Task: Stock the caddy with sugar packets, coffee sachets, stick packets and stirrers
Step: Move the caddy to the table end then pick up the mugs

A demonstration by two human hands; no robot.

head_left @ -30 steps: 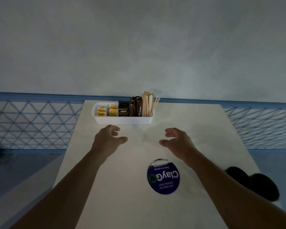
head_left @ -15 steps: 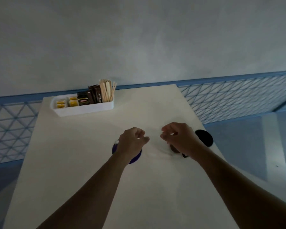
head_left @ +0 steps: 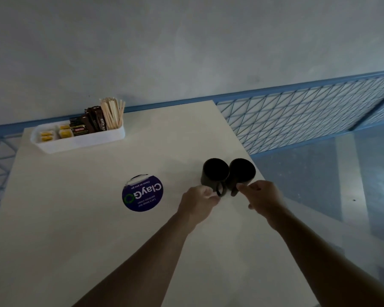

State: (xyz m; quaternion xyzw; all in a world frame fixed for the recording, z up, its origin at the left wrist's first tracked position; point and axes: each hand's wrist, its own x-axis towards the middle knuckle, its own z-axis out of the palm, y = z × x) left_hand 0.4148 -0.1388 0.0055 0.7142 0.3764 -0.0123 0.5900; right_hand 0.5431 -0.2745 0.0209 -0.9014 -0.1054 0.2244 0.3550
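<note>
Two black mugs [head_left: 215, 173] stand touching at the table's three o'clock edge. One white caddy [head_left: 80, 140] sits at eleven o'clock, with perhaps four yellow packets [head_left: 47, 136] inside, though dimness blurs the tally. One round blue sticker [head_left: 142, 193] lies centrally. Two hands show.

Both forearms are stretched forward side by side, the left hand [head_left: 198, 201] and the right hand [head_left: 263, 197] being curled, knuckles up, fingertips pinched near each other.

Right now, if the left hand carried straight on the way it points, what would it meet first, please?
The left hand points at the left black mug; its fingers already seem to be at the handle, though contact is unclear.
</note>
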